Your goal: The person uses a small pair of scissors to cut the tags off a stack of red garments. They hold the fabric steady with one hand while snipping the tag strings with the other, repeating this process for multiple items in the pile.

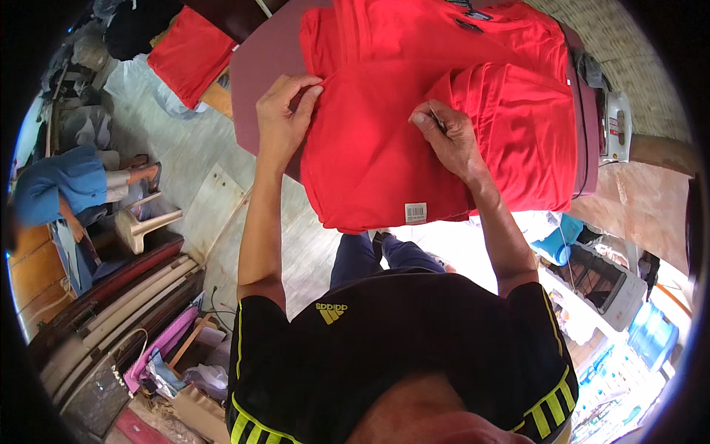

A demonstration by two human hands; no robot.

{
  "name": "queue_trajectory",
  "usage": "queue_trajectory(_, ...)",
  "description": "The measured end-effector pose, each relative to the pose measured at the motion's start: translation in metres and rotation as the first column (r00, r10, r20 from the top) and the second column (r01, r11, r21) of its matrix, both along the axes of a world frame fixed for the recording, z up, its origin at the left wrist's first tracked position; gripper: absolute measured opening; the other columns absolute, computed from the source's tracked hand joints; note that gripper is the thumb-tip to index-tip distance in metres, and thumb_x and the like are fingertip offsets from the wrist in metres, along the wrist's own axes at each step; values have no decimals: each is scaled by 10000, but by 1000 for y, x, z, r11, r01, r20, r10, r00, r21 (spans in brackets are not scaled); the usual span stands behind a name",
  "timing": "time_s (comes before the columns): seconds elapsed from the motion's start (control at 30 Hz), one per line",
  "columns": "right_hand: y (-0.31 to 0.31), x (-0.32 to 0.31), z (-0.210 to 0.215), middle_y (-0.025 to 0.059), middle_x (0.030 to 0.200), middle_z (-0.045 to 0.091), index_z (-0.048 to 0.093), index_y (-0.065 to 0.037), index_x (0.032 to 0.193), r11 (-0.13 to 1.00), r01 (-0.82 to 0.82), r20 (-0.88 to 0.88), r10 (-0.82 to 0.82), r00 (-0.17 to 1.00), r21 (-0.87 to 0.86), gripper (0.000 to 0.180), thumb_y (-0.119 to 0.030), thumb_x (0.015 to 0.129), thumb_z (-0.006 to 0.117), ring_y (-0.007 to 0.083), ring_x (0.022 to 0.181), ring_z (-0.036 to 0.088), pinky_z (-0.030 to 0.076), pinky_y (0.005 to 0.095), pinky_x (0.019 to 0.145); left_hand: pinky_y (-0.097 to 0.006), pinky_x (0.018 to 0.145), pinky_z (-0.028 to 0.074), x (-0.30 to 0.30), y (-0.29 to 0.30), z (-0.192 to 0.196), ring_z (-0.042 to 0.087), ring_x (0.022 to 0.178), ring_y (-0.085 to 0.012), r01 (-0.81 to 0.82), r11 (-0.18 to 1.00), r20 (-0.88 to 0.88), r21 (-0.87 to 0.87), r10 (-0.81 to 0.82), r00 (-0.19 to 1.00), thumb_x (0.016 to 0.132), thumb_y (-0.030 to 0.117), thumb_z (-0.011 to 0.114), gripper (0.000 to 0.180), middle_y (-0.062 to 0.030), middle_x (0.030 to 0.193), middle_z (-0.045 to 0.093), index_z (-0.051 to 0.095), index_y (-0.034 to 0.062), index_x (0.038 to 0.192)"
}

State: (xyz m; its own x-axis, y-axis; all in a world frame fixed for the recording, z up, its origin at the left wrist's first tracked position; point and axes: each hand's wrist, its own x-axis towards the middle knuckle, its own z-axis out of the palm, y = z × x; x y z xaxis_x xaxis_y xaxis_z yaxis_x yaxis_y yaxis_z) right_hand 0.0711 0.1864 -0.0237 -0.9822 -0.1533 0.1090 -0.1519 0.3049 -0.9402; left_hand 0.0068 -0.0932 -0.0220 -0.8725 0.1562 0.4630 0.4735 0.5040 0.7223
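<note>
Item, far left of the red garment: a seated person in blue [55, 194] beside a pale plastic stool [140, 226], well apart from the work. Item, up and left of the garment: a second red cloth [190, 52] lay folded on a heap, out of reach of either hand. Item: maroon padded table [259, 66], its near edge running under the garment and leaving bare surface only on the garment's left side. Item: left hand [285, 111], fingers closed in a pinch on the garment's left fold edge, apparently to keep that corner flat and square. Item: red garment [370, 155], folded and spread on the table, its lower hem hanging just over the near table edge, a white barcode tag [416, 212] near that hem. Item: right hand [447, 137], pressed down on the garment's middle where a folded sleeve panel met the body, thumb and forefinger nipped together on a small object I could not identify; the hands stood apart. Item, right of the garment: a white electric iron [615, 127] stood just beside the table's right edge, leaving little free room there.
</note>
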Motion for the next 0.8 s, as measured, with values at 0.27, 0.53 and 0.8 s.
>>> queue_trajectory(0.27,-31,-30,38,98,894,702,703,12,1014,998,19,-196,-6,981,65,149,-112,933,720,133,792,657,541,290,714,-341,783,532,-7,-11,4,709,863,-255,90,992,-51,-94,-95,994,823,27,757,128,-110,944,742,753,35,951)
queue_trajectory(0.53,-36,-26,65,76,1083,692,643,-22,1234,979,-176,-215,151,965,-101,401,-115,870,785,152,983,665,560,310,861,-366,935,419,-7,26,73,655,879,-220,487,866,-149,-112,-499,854,816,34,707,133,-52,871,707,719,57,946)
queue_trajectory(0.8,45,70,29,-58,760,599,690,-47,960,967,238,63,-233,970,-92,95,-82,903,758,16,635,470,387,214,585,-349,948,423,-15,87,58,574,998,-201,737,645,278,-201,-684,674,893,102,633,257,-55,1015,665,682,73,1144)
